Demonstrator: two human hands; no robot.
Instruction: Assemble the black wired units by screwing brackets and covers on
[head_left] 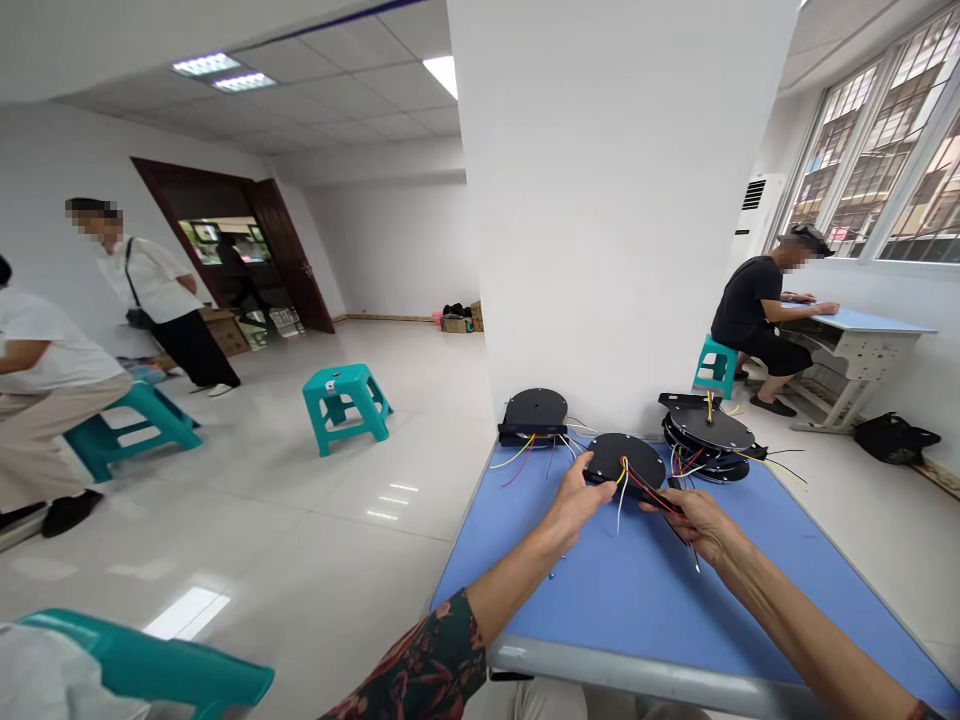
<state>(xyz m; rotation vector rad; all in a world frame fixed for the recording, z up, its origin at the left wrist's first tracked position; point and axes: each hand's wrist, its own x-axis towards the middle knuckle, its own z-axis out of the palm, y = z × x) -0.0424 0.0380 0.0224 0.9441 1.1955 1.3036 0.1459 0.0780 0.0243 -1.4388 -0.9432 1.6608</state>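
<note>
Between my hands is a round black disc-shaped part (609,458) with red, yellow and white wires coming out of its middle. My left hand (576,505) grips its left edge, thumb on the near side. With my right hand (697,522) I hold its lower right edge, where a black bar-like piece and some wires lie by the fingers; the fingertips are partly hidden. Just beyond, at the back left of the blue table (600,600), sits a similar black disc (536,408) with loose wires. A stack of black discs (712,428) stands at the back right, wires hanging out.
A white pillar (615,200) rises behind the table. Small screws (553,575) lie near my left forearm. Teal stools (346,395) stand on the floor to the left. One person sits at a desk (870,318) on the right; two others are at the left.
</note>
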